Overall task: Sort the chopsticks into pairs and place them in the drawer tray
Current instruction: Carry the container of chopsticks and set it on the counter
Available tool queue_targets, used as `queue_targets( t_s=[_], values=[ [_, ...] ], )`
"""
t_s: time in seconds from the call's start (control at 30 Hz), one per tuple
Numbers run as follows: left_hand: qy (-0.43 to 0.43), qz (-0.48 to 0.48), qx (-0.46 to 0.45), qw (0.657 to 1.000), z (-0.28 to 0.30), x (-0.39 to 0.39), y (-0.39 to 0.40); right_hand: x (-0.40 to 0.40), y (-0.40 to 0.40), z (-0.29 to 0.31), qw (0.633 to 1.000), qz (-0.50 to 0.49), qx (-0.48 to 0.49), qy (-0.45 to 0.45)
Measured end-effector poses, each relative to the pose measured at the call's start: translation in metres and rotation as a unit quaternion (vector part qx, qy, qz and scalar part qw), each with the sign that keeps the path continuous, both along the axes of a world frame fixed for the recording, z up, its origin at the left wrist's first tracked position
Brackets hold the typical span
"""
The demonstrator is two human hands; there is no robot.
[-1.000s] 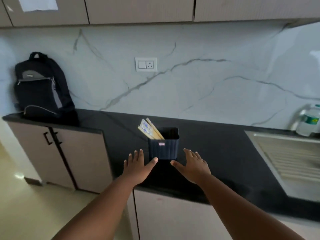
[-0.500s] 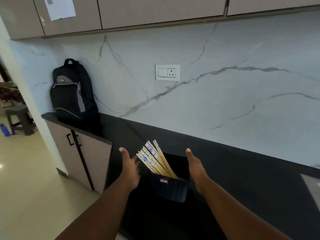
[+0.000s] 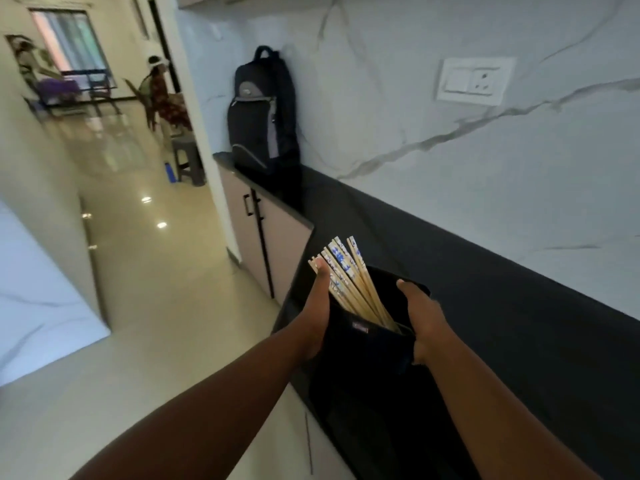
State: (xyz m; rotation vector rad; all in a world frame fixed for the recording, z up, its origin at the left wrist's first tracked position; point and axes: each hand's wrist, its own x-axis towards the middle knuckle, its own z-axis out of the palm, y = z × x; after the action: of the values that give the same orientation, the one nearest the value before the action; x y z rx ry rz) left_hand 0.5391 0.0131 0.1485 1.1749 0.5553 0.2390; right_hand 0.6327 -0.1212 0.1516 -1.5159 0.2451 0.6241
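the fingers of both hands are hidden behind the dark, square-sided plastic container (image 3: 367, 344), so only the thumbs and the backs of the hands show. the container's lower part melts into the black stone countertop (image 3: 485, 306) and its base cannot be made out; whether it rests on the counter or is lifted cannot be told. the left hand (image 3: 317, 317) presses against the container's left side, thumb straight up beside the sticks. the right hand (image 3: 420, 320) grips the right side, thumb hooked over the rim. the bundle of pale wooden chopsticks with blue-and-white patterned tops (image 3: 346, 275) stands inside, leaning left, their lower ends buried out of sight. a small label on the container's front is too blurred to read. farther along the counter a black and grey backpack (image 3: 263, 116) leans on the white marble wall (image 3: 450, 161), which carries a white switch plate (image 3: 472, 81).
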Motion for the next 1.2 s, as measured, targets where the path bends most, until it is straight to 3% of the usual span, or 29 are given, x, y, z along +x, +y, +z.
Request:
queue_targets(
  t_s=[0.3,0.43,0.6,0.77,0.9,1.2],
  values=[
    [-0.073,0.160,0.099,0.979,0.006,-0.198,0.071,-0.138,0.119,0.005,0.975,0.214,-0.022,-0.055],
    [-0.050,0.251,0.109,0.960,-0.015,-0.325,0.088,-0.247,0.171,-0.017,0.944,0.319,-0.044,-0.072],
    [0.036,0.334,0.107,0.936,-0.070,-0.511,0.079,-0.422,0.217,-0.077,0.884,0.460,-0.083,-0.008],
    [0.094,0.460,0.057,0.881,-0.113,-0.702,0.040,-0.624,0.231,-0.134,0.764,0.631,-0.112,0.072],
    [0.113,0.572,0.008,0.812,-0.121,-0.827,-0.005,-0.768,0.231,-0.149,0.675,0.722,-0.139,0.057],
    [0.121,0.760,-0.032,0.638,-0.112,-0.997,-0.086,-1.010,0.219,-0.141,0.438,0.886,-0.151,0.010]
  ],
)
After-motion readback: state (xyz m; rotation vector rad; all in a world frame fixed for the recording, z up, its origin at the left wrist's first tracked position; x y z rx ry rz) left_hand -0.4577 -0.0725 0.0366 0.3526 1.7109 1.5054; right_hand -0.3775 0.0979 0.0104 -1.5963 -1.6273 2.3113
